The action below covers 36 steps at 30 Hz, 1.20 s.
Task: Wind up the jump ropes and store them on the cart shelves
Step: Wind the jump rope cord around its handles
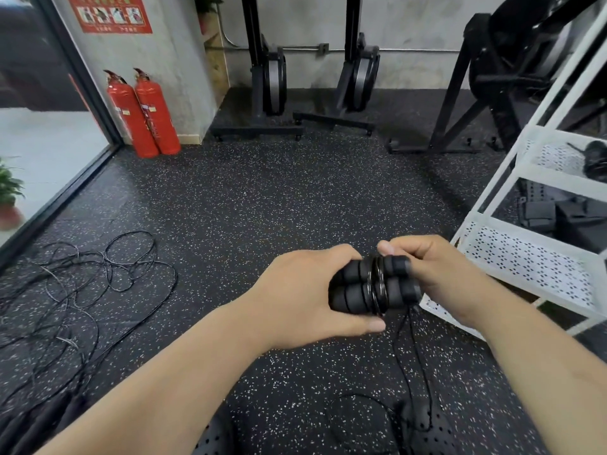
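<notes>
The left grip (305, 290) and right grip (437, 274) were each clamped round the paired foam handles (353, 293); the thin cord (377, 284) looked light and springy, best pinned at its wraps.

White cart (558, 184) as reference: its bottom shelf (525, 267) is bare perforated metal, reachable from the cart's left side, while the shelf above is crowded with black gear (538, 213) and the next one up holds a wound rope bundle (596, 159). Left of the cart the speckled floor (262, 198) lies open as far as a tangle of loose ropes (82, 284) — behind the cart stand a black machine frame (460, 93) and two upright rowers (269, 80). Left hand (305, 290) and right hand (437, 274) grip the rope handles (354, 290) just off the cart's near-left corner, a loose cord (399, 336) hanging under them.
</notes>
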{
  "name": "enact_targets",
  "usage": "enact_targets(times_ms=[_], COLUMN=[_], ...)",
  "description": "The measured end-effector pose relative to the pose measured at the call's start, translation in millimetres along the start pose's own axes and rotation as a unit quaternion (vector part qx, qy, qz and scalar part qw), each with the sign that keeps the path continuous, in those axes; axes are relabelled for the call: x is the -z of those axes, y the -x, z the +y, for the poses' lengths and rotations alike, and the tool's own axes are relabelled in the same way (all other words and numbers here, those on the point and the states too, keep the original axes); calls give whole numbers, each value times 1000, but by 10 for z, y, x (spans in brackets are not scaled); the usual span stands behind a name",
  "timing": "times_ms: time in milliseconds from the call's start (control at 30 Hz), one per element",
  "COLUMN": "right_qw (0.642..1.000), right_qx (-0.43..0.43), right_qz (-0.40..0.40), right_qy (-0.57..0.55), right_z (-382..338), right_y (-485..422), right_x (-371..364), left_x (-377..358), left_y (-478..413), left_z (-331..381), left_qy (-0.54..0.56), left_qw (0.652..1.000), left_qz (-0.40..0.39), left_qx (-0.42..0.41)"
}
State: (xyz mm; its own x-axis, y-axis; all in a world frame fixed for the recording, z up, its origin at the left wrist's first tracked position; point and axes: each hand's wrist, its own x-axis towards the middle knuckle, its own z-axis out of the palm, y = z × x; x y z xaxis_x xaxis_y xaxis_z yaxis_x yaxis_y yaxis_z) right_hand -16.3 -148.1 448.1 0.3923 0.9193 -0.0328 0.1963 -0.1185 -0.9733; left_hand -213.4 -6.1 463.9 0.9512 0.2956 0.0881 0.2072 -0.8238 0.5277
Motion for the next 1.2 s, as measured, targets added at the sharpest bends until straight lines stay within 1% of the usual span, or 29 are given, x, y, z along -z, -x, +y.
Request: enact_targets(times_ms=[33, 100, 167, 233, 267, 333, 433, 467, 500, 533, 600, 667, 700, 767, 800, 867, 933, 967, 1000, 1100, 1200], right_qw=[1000, 999, 993, 984, 980, 968, 950, 933, 905, 875, 833, 807, 804, 813, 824, 870, 929, 950, 963, 983, 998], right_qx=[-7, -36, -82, -120, -123, -106, -86, -80, -67, -49, 3, 56, 72, 88, 88, 64, 17, 5, 1, 11, -5], right_qz=[3, 26, 81, 116, 116, 79, 5, -17, -30, -30, -5, 8, 5, 2, 7, 18, 5, -7, -16, -12, -7], right_qy=[-26, -29, 1, 54, 104, 214, 300, 350, 418, 480, 553, 587, 590, 575, 559, 489, 369, 311, 268, 183, 69], right_z=[30, 93, 160, 241, 267, 300, 294, 276, 252, 212, 90, -57, -123, -190, -204, -207, -179, -165, -156, -137, -67], right_y=[-6, -18, -39, -61, -67, -54, 20, 56, 89, 117, 162, 164, 146, 92, 60, 1, -39, -51, -58, -44, -16], right_x=[-55, -171, -306, -409, -452, -520, -648, -692, -731, -762, -797, -777, -741, -620, -536, -352, -208, -158, -115, -36, -11], left_x=[12, 23, 30, 14, 4, -12, -36, -44, -55, -68, -91, -116, -130, -162, -182, -205, -204, -194, -183, -133, -59], left_y=[4, 4, 4, -5, -18, -47, -106, -123, -134, -139, -140, -131, -124, -121, -117, -105, -98, -93, -87, -66, -19], left_z=[1, -19, -61, -134, -180, -292, -484, -544, -596, -640, -706, -726, -711, -650, -609, -515, -447, -419, -398, -335, -245], left_qy=[29, 82, 124, 129, 115, 87, 40, 8, -25, -59, -109, -129, -139, -171, -186, -206, -209, -203, -191, -136, -37], left_qw=[999, 996, 989, 986, 987, 987, 983, 982, 979, 977, 972, 973, 976, 979, 979, 976, 974, 974, 975, 983, 994], left_qz=[-3, -19, -53, -69, -65, -43, 1, 12, 20, 23, 10, -10, -19, -44, -54, -66, -64, -61, -60, -59, -62], left_qx=[14, 38, 59, 79, 93, 129, 178, 190, 199, 206, 210, 191, 169, 106, 71, 7, -51, -77, -96, -112, -78])
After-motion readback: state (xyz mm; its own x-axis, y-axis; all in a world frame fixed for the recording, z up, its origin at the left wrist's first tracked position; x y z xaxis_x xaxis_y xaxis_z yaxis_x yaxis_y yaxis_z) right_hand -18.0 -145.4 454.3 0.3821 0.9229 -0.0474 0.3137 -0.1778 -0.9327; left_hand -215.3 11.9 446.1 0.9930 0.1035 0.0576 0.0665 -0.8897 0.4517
